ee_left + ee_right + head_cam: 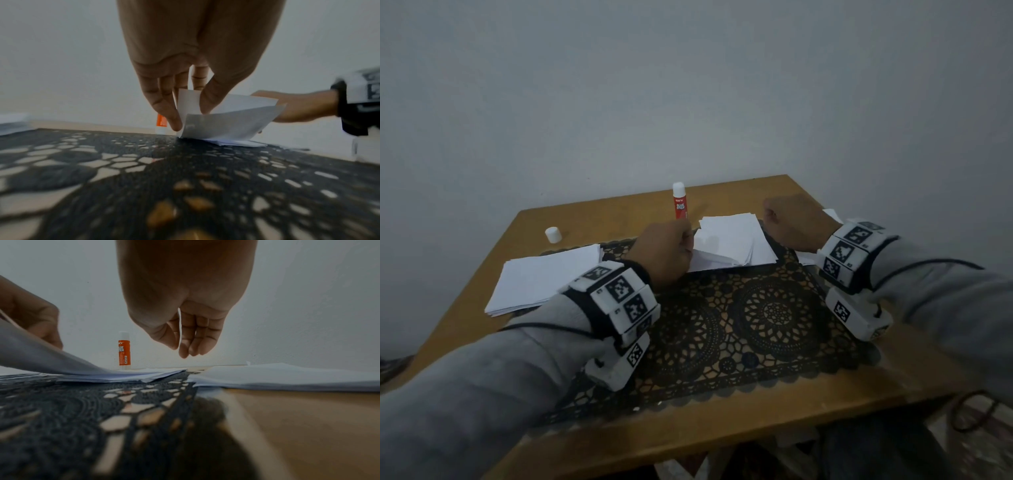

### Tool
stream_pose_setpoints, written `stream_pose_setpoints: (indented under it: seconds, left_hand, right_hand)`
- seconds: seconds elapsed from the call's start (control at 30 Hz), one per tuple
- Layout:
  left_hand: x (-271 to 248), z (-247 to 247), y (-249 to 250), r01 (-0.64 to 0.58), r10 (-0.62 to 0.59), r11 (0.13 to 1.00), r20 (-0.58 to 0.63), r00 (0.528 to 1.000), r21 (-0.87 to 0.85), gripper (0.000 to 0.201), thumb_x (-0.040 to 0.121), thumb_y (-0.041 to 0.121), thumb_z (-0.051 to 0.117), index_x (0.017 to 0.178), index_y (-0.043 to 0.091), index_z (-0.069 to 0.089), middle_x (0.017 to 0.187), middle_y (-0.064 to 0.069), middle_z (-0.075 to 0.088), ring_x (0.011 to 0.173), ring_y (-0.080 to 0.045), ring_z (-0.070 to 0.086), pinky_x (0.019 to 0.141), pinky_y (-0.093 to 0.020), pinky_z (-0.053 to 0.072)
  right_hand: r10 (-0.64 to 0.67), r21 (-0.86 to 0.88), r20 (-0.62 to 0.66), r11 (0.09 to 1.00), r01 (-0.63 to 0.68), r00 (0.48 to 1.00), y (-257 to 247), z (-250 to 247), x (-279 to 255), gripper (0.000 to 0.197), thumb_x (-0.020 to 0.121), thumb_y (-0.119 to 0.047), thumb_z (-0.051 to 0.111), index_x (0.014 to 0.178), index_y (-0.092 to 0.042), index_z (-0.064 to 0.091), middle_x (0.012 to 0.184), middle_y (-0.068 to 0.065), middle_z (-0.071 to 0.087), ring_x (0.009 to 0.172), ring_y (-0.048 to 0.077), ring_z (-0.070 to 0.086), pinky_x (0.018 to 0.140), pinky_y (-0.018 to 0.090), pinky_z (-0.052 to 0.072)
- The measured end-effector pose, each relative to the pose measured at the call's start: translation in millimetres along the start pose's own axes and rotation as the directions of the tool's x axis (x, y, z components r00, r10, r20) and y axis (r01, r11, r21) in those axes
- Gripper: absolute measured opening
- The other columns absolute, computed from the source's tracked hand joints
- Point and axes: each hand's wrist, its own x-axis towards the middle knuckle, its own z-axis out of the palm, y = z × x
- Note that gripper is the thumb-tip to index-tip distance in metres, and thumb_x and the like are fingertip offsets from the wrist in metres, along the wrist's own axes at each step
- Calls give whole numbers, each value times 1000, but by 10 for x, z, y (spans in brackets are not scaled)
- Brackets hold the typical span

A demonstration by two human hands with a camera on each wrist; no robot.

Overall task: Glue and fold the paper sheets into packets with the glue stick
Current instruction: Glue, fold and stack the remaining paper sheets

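Note:
A small pile of white paper sheets point(729, 245) lies on the far part of the black lace mat point(722, 325). My left hand point(666, 251) pinches the left edge of the top sheet point(224, 125) between thumb and fingers and lifts it off the pile. My right hand point(796, 222) hovers just right of the pile, fingers point(193, 344) hanging loosely curled and holding nothing. The red-and-white glue stick point(679, 202) stands upright and uncapped behind the pile, also visible as the glue stick point(124, 351) in the right wrist view. Its white cap point(553, 234) sits apart at the left.
A larger stack of white sheets point(544, 277) lies on the left of the wooden table point(722, 421). More paper point(287, 376) lies at the right, under my right wrist. A plain wall stands close behind the table's far edge.

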Motion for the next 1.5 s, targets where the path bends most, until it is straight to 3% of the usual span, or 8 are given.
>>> stream_pose_setpoints:
  seconds: [0.17,0.3,0.53,0.8,1.07,1.23,1.4,1.5]
  left_hand:
    - [171,113,84,8,-13,995,52,999,98,7,91,12,53,87,17,50,102,-9,64,83,-18,50,71,-26,37]
    - [253,123,144,12,-30,986,110,993,165,5,91,17,56,94,14,58,103,-6,61,87,-19,50,72,-27,38]
    - [288,105,147,-8,-18,981,133,991,192,8,90,19,59,94,13,62,90,-1,55,86,-19,52,71,-26,38]
    - [271,103,150,-39,8,982,167,986,184,8,92,17,58,95,11,63,95,-3,60,92,-20,56,73,-25,38]
    - [157,-153,-54,-47,55,988,-53,997,145,15,88,7,54,76,16,53,82,-1,59,74,-18,51,65,-26,34]
    - [-97,-335,-315,-121,127,985,-43,991,126,13,81,-4,56,79,8,62,81,-5,67,75,-21,58,61,-24,39]
    - [-360,-389,-561,-172,171,982,26,985,75,30,77,-11,55,79,20,57,96,1,68,89,-17,59,72,-23,39]
    - [-493,-366,-587,-243,237,969,97,967,53,37,75,-15,50,80,22,55,97,6,63,89,-12,55,72,-12,37]
  right_hand:
    - [-21,127,-31,992,25,999,-37,-27,-23,27,89,-19,56,66,-26,42,68,-6,52,67,17,49,59,31,38]
    - [-74,213,-6,974,74,997,-124,-73,-98,19,89,-29,62,79,-14,56,71,-7,54,67,8,47,60,27,37]
    - [-114,236,172,969,71,979,-204,-91,-153,42,80,-54,70,97,-16,60,74,-10,53,68,4,47,59,22,32]
    - [-86,40,268,996,78,959,-223,-58,-119,42,81,-45,73,106,-15,57,77,-15,43,69,1,39,56,21,28]
    - [-62,31,276,998,55,959,-216,-63,-112,48,81,-47,72,112,-15,55,79,-15,42,72,4,41,57,19,27]
    - [-54,14,274,999,52,960,-201,-65,-110,44,81,-47,72,108,-15,55,94,-4,54,86,14,48,61,23,34]
    - [-50,8,250,999,50,967,-181,-41,-102,37,83,-44,71,99,-16,54,81,-12,47,84,15,48,67,28,36]
    - [-44,23,247,999,40,968,-163,-31,-95,36,83,-44,72,99,-16,55,82,-12,48,81,13,47,63,26,35]
